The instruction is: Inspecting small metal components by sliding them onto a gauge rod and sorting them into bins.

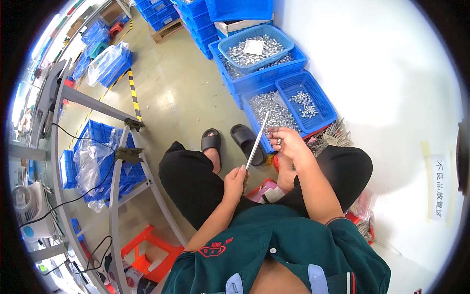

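My left hand is closed around the lower end of a slim metal rod, which slants up and away so that its far tip shows against the near-left side of the crate. My right hand is just in front of the crate, its fingers curled together on a small shiny fitting; I cannot tell exactly which fingertips grip it. Loose metal parts fill the left of the crate, and a blue basket with a few more sits in its right side. Behind the crate, a bigger bin bears a pale blue basin heaped with parts, a white slip lying on top. Right of the crate, a bundle of thin rods lies against it or just beside. To its near left are two dark slippers, one on my left foot; my right foot is bare, nearer me than the crate.
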`<state>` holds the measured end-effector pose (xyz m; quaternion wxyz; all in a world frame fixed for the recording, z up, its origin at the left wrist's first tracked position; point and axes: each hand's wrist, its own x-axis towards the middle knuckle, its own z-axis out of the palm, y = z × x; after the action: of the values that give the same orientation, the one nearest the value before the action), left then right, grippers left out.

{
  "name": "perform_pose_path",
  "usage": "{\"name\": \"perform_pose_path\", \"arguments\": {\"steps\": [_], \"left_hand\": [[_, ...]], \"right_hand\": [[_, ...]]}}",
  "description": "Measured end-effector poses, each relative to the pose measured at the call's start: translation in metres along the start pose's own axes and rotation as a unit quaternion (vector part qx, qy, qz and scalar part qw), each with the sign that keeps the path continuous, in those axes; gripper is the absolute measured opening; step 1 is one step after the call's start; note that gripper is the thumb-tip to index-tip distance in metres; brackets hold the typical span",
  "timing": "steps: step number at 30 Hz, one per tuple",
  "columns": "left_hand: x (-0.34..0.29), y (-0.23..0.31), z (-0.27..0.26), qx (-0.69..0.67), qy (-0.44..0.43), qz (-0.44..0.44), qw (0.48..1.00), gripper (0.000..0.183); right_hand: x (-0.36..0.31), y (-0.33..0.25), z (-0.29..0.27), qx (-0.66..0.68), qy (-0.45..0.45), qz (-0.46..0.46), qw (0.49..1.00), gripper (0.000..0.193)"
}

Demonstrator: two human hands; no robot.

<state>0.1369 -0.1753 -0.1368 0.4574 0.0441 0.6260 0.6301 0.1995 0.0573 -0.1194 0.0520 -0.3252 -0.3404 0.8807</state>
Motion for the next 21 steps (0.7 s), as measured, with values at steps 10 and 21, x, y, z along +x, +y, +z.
{"name": "perform_pose_path", "arguments": {"steps": [10, 21], "left_hand": [[-0.002, -0.006, 0.000, 0.038, -0.004, 0.012, 0.999, 0.033], [-0.002, -0.010, -0.002, 0.063, -0.009, 0.025, 0.998, 0.031]], "right_hand": [[0.010, -0.018, -0.006, -0.095, 0.102, -0.060, 0.988, 0.017], [0.008, -0.022, -0.009, 0.149, 0.011, -0.075, 0.986, 0.017]]}}
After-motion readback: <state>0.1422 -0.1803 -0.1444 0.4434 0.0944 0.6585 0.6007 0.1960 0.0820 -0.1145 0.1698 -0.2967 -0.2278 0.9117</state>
